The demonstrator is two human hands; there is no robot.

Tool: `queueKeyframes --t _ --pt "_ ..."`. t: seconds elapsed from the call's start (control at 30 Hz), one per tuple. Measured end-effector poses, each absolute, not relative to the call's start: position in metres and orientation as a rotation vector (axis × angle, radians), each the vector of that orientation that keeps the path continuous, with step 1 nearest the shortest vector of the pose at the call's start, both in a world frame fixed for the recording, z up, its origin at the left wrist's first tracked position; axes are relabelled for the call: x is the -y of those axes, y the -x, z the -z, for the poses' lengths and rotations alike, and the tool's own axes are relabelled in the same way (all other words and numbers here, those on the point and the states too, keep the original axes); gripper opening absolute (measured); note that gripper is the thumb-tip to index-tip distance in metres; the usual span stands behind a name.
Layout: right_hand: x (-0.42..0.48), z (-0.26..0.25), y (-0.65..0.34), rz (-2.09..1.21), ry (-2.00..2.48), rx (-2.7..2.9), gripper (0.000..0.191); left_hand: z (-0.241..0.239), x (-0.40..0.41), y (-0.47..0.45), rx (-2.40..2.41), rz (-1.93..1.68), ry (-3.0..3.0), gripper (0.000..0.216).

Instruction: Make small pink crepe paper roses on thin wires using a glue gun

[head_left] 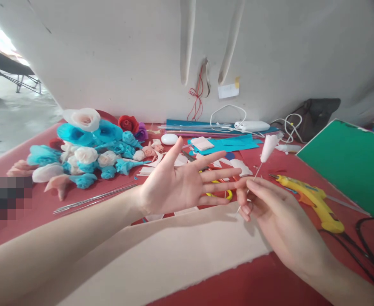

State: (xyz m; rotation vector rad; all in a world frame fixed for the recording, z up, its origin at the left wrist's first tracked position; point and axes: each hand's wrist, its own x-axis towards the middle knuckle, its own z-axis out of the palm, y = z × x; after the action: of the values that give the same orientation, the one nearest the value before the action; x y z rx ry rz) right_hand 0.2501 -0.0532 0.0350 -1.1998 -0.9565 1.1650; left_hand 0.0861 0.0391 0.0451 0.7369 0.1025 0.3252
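Pinched between the thumb and fingers of my right hand (266, 204) is a thin wire stem topped by a small pale pink paper flower bud (269, 148). The bud points up and away from me. My left hand (187, 182) is spread flat, palm up, fingers stretched toward the right hand, with nothing in it. Below both hands lies a long strip of pale pink crepe paper (180, 255). Behind the left hand's fingers, scissors with yellow and orange handles (229, 194) are partly hidden among paper scraps.
Finished paper flowers (86, 155) in blue, white, pink and red crowd the left side. Several metal wires (94, 199) lie near them. A yellow hot glue gun (317, 204) with a black cord sits at right, beside a green board (349, 165). Blue paper (238, 143) lies by the wall.
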Motion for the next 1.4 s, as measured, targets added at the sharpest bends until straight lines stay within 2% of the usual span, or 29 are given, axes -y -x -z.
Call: queueKeyframes --t 0.3,0.53,0.7,1.0,1.4 --pt "0.061 -0.029 -0.254 -1.076 1.202 1.186 0.017 -0.041 -0.044 -0.085 -0.113 -0.353 -0.837 0.061" --pt "0.062 -0.029 -0.252 -1.057 1.228 1.202 0.016 -0.032 -0.042 -0.088 -0.229 -0.545 -1.024 0.017" --pt "0.062 -0.030 -0.252 -1.031 1.300 1.264 0.018 -0.028 -0.042 -0.090 -0.332 -0.672 -1.076 0.013" --pt "0.057 -0.038 -0.252 -0.768 1.415 1.498 0.022 -0.031 -0.042 -0.088 -0.384 -0.717 -1.175 0.013" --pt "0.056 -0.039 -0.251 -0.708 1.386 1.512 0.019 -0.029 -0.042 -0.089 -0.353 -0.821 -1.327 0.012"
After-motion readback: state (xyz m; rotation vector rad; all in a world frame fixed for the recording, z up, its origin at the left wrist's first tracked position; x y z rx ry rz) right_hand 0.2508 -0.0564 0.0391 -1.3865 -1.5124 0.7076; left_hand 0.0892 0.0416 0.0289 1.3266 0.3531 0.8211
